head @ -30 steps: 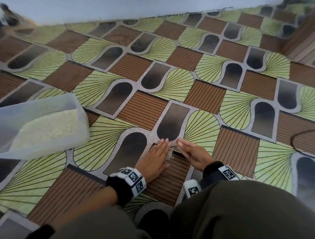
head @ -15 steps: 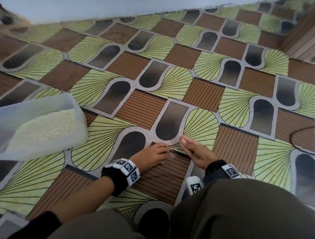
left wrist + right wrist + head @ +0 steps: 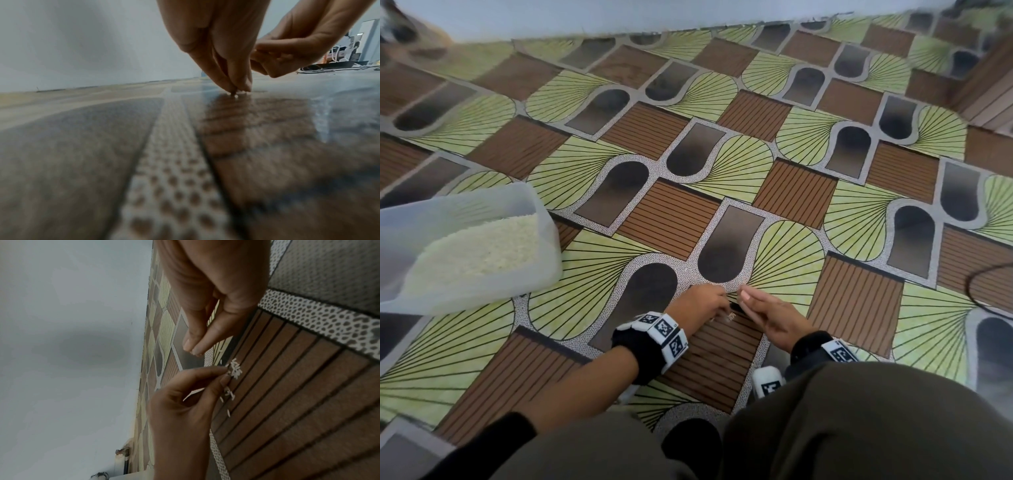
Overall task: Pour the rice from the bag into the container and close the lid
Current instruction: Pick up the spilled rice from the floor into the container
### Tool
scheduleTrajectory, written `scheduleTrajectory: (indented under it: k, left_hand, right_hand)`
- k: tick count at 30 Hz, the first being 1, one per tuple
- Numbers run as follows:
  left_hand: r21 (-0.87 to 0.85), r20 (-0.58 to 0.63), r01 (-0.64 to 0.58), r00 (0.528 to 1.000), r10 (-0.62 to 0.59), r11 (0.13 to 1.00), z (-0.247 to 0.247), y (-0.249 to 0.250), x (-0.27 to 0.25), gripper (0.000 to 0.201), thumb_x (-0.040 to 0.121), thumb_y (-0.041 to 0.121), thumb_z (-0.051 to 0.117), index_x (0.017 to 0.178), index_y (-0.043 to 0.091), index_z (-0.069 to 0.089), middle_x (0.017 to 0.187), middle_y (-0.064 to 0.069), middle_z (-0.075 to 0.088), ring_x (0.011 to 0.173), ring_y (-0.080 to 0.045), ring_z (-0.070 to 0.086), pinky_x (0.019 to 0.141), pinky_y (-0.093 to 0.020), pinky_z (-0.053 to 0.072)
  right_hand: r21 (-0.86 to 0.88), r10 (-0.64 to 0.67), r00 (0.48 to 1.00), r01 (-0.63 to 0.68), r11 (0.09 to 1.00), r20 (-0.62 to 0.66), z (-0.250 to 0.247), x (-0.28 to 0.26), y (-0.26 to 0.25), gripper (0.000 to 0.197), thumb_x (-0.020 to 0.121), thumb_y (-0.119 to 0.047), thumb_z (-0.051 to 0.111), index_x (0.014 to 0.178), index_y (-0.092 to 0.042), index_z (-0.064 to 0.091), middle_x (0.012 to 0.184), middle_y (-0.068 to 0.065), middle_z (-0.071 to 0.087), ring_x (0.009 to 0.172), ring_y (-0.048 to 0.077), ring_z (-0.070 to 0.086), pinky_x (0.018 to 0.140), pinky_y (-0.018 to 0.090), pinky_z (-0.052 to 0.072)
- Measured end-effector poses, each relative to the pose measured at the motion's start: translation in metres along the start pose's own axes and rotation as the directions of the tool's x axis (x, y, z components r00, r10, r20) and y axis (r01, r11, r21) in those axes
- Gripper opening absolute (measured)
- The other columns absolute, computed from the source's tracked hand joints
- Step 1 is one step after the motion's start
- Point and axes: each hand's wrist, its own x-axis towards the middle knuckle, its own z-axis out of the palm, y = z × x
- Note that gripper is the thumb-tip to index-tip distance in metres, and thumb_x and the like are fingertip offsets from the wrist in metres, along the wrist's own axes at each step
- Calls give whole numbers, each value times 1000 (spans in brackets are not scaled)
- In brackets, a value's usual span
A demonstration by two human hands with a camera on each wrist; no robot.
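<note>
A translucent plastic container stands open on the floor at the left, with white rice heaped in it. Several spilled rice grains lie on a brown striped patch of floor in front of my knees. My left hand pinches at these grains with bunched fingertips pressed to the floor. My right hand stands on its edge just right of the grains, fingers straight and together, holding nothing. No bag or lid is clearly in view.
The patterned vinyl floor stretches ahead to a pale wall. A dark cable loops on the floor at the far right. A pale flat object shows at the bottom left corner. My knees fill the lower edge.
My left hand lay flat on the floor a second ago; its fingers have since drawn together into a pinch on the grains. The right hand has stayed beside them.
</note>
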Motion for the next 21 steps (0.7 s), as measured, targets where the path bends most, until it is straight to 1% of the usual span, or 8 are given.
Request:
scheduleTrajectory:
  k: [1, 3, 6, 9, 11, 15, 18, 21]
  left_hand:
    - [-7, 20, 6, 1000, -6, 1000, -1, 0, 0, 6, 55, 15, 68, 59, 10, 69, 59, -3, 61, 54, -18, 62, 45, -19, 46]
    - [-31, 48, 46, 998, -45, 998, -5, -1, 1, 9, 64, 12, 66, 66, 6, 71, 66, -9, 65, 63, -24, 64, 57, -25, 52]
    - [-75, 119, 262, 960, -252, 962, -14, -3, 0, 10, 77, 8, 67, 84, 3, 73, 84, -13, 70, 81, -24, 64, 74, -23, 42]
    - [-283, 24, 443, 890, -455, 851, -26, 0, -5, 9, 72, 4, 74, 80, 4, 75, 80, -11, 72, 66, 1, 62, 68, -10, 42]
    - [-443, -46, 493, 821, -569, 748, -40, 5, -10, 10, 70, 2, 76, 79, 4, 75, 77, -9, 72, 57, 9, 59, 64, -5, 44]
    - [-615, -177, 449, 723, -668, 648, -86, 16, -24, 13, 71, 5, 75, 81, 13, 73, 77, 3, 71, 70, -2, 66, 70, -13, 51]
    - [-733, -225, 387, 637, -737, 559, -126, 19, -41, 15, 74, 4, 72, 82, 16, 71, 81, 2, 72, 75, -6, 67, 71, -16, 52]
    - [-816, -258, 319, 545, -798, 482, -168, 15, -68, 15, 75, 4, 70, 85, 15, 71, 81, 0, 72, 77, -8, 66, 70, -17, 51]
  right_hand:
    - [1, 3, 1000, -3, 1000, -1, 1, 0, 1, 35, 86, 13, 49, 121, 10, 52, 92, 9, 63, 85, 13, 59, 58, 13, 54]
    - [-5, 3, 1000, -3, 1000, 4, 3, -1, 0, 35, 87, 13, 49, 121, 10, 52, 91, 8, 63, 83, 12, 59, 57, 13, 54]
    - [-15, -1, 1000, 1, 1000, 11, 5, -3, 1, 33, 87, 13, 48, 119, 11, 53, 87, 8, 65, 79, 11, 62, 57, 13, 54]
    - [-2, 13, 999, -13, 1000, 31, 13, -4, -1, 26, 88, 13, 47, 112, 9, 56, 70, 4, 70, 63, 7, 68, 54, 13, 53]
    - [5, 26, 998, -27, 1000, 65, 24, -6, -7, 24, 88, 12, 45, 109, 8, 57, 66, 3, 71, 60, 6, 68, 55, 13, 53]
    - [-27, 24, 985, -19, 999, 172, 64, -18, -25, 23, 88, 11, 45, 107, 5, 55, 71, 7, 71, 65, 10, 69, 59, 16, 55]
    - [-219, 26, 965, 33, 975, 261, 112, -37, -34, 21, 86, 9, 50, 104, 2, 59, 87, 8, 67, 82, 13, 64, 66, 17, 55]
    - [-414, 56, 917, 123, 902, 394, 169, -50, -39, 21, 85, 10, 52, 103, 2, 60, 85, 8, 66, 72, 10, 67, 63, 15, 55]
